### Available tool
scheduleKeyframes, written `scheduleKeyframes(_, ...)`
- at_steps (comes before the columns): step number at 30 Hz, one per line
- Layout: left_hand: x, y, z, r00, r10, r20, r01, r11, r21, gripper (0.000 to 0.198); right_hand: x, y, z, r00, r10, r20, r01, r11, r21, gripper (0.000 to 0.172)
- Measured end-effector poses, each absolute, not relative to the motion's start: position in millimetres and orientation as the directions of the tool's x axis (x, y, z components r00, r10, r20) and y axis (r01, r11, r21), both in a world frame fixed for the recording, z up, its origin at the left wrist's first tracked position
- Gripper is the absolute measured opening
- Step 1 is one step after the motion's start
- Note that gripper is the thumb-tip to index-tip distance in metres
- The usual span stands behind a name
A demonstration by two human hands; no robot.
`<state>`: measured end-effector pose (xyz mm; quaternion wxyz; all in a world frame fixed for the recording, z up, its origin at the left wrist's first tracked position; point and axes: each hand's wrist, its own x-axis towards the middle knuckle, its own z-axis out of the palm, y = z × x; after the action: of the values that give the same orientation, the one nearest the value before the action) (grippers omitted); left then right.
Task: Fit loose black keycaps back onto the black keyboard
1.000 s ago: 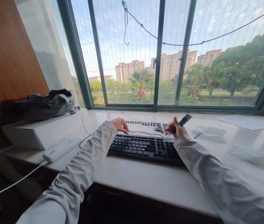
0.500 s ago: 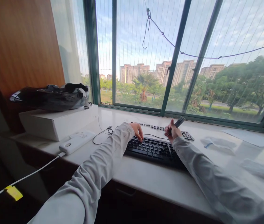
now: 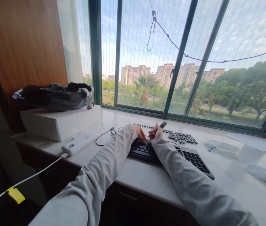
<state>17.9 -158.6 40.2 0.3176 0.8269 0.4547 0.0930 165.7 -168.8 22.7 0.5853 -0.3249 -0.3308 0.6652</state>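
Note:
A black keyboard (image 3: pixel 144 154) lies on the white ledge before me, its right part without most of its keycaps. My left hand (image 3: pixel 140 134) reaches over its upper left part, fingers stretched downward and fingertips at the keys. Close beside it, my right hand (image 3: pixel 155 132) is closed around a dark stick-shaped tool (image 3: pixel 163 124). One end of the tool sticks up past the fist; its lower end is hidden. My right forearm covers the middle of the keyboard. Behind it, loose black keycaps (image 3: pixel 184 138) are laid out in rows.
At the left stand a white power strip (image 3: pixel 79 144) with a white cable, and a white box (image 3: pixel 59 124) bearing a dark visor-like object (image 3: pixel 55 97). A thin black cable (image 3: pixel 100 138) curls nearby. Clear plastic bags (image 3: pixel 222 147) and paper (image 3: pixel 252 140) lie right, below the window.
My right hand has moved left with the tool, from the keyboard's right side to beside my left hand. The keyboard's right part is now uncovered. My left hand has hardly moved.

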Motion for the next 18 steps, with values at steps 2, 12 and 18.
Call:
scheduleKeyframes(2,18,-159,40,0.558,0.817,-0.144,0.699,-0.369,0.612,0.044,162,-169,21,-0.104,0.991,-0.086,-0.532,-0.128,-0.837,0.045)
scheduleKeyframes(12,17,-159,34,0.529,0.838,-0.135,0.682,-0.324,0.656,0.034,157,-162,17,-0.063,0.985,-0.159,-0.477,-0.169,-0.862,0.043)
scheduleKeyframes(18,20,-167,28,0.485,0.874,0.012,0.664,-0.378,0.645,0.024,155,-160,18,-0.055,0.977,-0.205,-0.384,-0.210,-0.899,0.045)
